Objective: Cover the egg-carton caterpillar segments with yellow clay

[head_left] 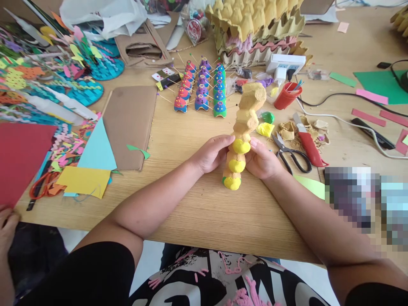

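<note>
A strip of egg carton cups (249,122) stands lengthwise between my hands, its far end bare tan and its near cups bearing yellow clay, with a little green at the nearest one. My left hand (214,154) grips the strip's left side, thumb on top. From the right, my right hand (262,159) holds the same strip near its middle. Just beyond my right hand lie a yellow clay lump (265,129) and a green one (267,117). Three rows of painted carton cups, red (180,104), purple (202,102) and green (219,106), stand farther back.
Black-handled scissors (295,157), a red-handled knife (310,148) and a red cup (287,95) lie or stand to the right. Stacked egg trays (255,21) are at the back. Brown cardboard (129,127) and coloured paper are at left. Another person's hand (8,221) rests at the left edge.
</note>
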The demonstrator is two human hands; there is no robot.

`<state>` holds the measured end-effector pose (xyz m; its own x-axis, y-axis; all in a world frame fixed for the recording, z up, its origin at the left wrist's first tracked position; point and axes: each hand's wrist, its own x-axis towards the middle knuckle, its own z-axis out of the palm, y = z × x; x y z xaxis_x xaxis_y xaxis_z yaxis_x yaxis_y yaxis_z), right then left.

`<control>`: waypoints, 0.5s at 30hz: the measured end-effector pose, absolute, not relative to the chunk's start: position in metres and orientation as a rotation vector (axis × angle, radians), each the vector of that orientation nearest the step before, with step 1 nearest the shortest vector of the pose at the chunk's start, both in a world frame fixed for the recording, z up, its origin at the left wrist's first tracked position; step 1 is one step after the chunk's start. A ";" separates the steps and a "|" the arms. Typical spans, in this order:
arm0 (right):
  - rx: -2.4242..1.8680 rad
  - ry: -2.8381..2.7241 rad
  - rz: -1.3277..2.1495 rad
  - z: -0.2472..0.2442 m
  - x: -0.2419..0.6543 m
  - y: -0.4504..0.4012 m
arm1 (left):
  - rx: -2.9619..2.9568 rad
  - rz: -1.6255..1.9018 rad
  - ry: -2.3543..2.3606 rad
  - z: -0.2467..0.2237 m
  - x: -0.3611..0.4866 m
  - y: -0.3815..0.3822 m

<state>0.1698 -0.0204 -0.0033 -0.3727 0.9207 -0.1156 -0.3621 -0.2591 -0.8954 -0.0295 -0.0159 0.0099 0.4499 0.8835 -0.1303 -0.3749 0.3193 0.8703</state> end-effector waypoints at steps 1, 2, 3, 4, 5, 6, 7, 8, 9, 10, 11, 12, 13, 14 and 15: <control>-0.833 -1.019 1.789 -0.002 0.169 -0.020 | 0.872 0.918 0.688 0.010 -0.029 -0.016; -0.832 -1.017 1.800 -0.001 0.169 -0.020 | 0.862 0.918 0.693 0.010 -0.028 -0.016; -0.834 -1.017 1.807 0.000 0.168 -0.020 | 0.855 0.915 0.699 0.009 -0.028 -0.015; -0.837 -1.020 1.811 0.000 0.168 -0.020 | 0.849 0.916 0.707 0.009 -0.028 -0.014; -0.840 -1.023 1.815 0.001 0.167 -0.020 | 0.844 0.915 0.711 0.009 -0.028 -0.014; -0.844 -1.027 1.819 0.001 0.167 -0.021 | 0.839 0.916 0.713 0.008 -0.028 -0.013; -0.847 -1.029 1.822 0.001 0.166 -0.021 | 0.838 0.913 0.712 0.008 -0.028 -0.012; -0.849 -1.031 1.825 0.001 0.166 -0.021 | 0.840 0.908 0.709 0.007 -0.028 -0.011; -0.848 -1.033 1.828 0.001 0.166 -0.021 | 0.843 0.903 0.706 0.007 -0.029 -0.010; -0.846 -1.033 1.831 0.001 0.166 -0.021 | 0.843 0.901 0.707 0.006 -0.029 -0.010; -0.842 -1.033 1.833 0.000 0.166 -0.021 | 0.840 0.899 0.712 0.006 -0.029 -0.009; -0.838 -1.032 1.835 0.000 0.166 -0.021 | 0.835 0.900 0.720 0.006 -0.029 -0.009; -0.835 -1.033 1.838 0.000 0.166 -0.021 | 0.830 0.902 0.727 0.006 -0.028 -0.009; -0.835 -1.034 1.840 0.000 0.166 -0.021 | 0.825 0.905 0.732 0.006 -0.028 -0.009; -0.839 -1.037 1.842 -0.001 0.166 -0.021 | 0.821 0.911 0.734 0.007 -0.028 -0.010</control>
<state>0.1665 -0.0206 -0.0007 -0.4229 0.8946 -0.1445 -0.3405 -0.3047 -0.8895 -0.0280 -0.0098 0.0067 0.4244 0.8845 -0.1936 -0.3777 0.3673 0.8500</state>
